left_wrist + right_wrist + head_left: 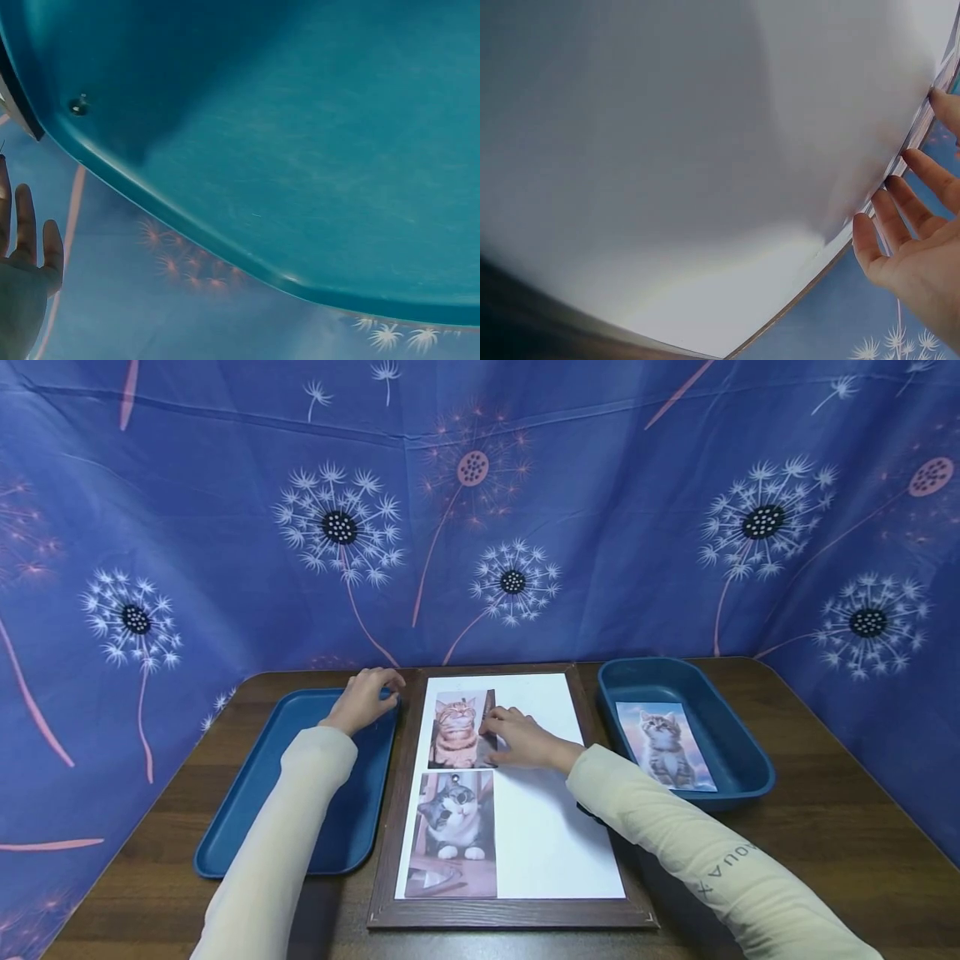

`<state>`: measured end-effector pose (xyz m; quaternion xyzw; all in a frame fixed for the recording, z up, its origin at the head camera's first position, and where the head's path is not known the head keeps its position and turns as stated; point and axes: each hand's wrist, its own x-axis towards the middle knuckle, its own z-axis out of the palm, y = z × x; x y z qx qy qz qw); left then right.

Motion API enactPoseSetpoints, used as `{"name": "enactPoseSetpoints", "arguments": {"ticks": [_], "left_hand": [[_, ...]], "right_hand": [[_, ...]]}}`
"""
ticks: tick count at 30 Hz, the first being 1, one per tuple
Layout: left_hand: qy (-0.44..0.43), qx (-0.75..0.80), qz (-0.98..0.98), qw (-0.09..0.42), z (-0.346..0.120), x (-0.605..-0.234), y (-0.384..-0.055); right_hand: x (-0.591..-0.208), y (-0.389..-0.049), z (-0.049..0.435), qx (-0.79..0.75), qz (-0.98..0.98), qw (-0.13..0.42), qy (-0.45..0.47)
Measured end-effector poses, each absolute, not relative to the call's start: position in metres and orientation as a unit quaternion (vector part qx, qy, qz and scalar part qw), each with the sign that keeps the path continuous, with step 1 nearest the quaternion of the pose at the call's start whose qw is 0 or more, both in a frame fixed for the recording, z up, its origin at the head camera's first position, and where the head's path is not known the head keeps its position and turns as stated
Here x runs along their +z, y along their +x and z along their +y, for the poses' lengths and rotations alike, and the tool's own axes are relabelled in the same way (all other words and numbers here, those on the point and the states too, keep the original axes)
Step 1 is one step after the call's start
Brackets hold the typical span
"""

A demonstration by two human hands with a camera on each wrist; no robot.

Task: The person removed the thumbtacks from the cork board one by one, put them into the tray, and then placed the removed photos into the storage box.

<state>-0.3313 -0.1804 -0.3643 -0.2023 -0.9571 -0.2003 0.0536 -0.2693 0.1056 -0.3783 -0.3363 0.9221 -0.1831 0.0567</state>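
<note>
In the head view, my right hand [525,741] rests its fingertips on the right edge of a photo of an orange cat [453,731]. The right wrist view shows those fingers [911,206] spread and gently bent against the board's surface. This photo lies at the upper left of a white board with a brown frame [392,827]. Just below it lies a photo of a grey-and-white cat [453,835] with a small dark round piece near its top. My left hand [367,700] hovers over the far right corner of a flat blue tray [296,760], fingers loosely bent; nothing is visibly held.
A deeper blue bin [731,752] stands right of the board, holding a kitten photo [665,746]. The left wrist view shows a small dark shiny piece [78,105] in the tray's corner. A dandelion-patterned blue cloth [600,610] hangs behind the wooden table [135,868].
</note>
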Motion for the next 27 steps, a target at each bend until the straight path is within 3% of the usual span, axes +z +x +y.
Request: {"name": "enactPoseSetpoints", "arguments": {"ticks": [27], "left_hand": [[-0.159,-0.189,-0.969,0.010,-0.203,-0.385,-0.324]], "right_hand": [[-0.378,-0.267,0.106,-0.180,0.925,0.064,-0.327]]}}
